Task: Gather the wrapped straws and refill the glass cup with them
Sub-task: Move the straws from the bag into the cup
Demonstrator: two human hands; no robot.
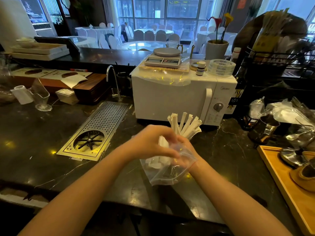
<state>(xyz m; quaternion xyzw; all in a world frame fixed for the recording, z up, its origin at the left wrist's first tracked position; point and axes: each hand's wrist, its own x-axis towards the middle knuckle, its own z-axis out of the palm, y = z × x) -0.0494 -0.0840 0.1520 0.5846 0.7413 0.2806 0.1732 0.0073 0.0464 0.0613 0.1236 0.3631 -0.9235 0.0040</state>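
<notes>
My left hand (150, 142) and right hand (185, 150) meet just in front of the white microwave (170, 96), above the dark marbled table (51, 133). Between them I hold a clear plastic bag (167, 172) that sags toward me from my right palm. The fingers of my right hand are curled on the bag's upper edge; the bag hides most of them. My left fingers (166, 151) are bent down together at the bag's mouth, touching the white wrapped straws (162, 144) inside it, though motion blur keeps me from telling whether they are pinched on one straw or several. More straws in white paper (185, 125) fan upward just beyond my hands, between them and the microwave door; the glass cup that should hold them is hidden behind my right hand, so I cannot tell how they sit in it.

On the microwave's door, near its top right corner, I read "Midea". On top of the microwave stand a digital kitchen scale (163, 58), a small dark bottle (200, 68) and a roll of clear tape (222, 67) with print too small to read. Right of the microwave a small black tag (234, 100) reads "183". Left of the microwave, a perforated steel drain tray (97, 130) is set into the table.
</notes>
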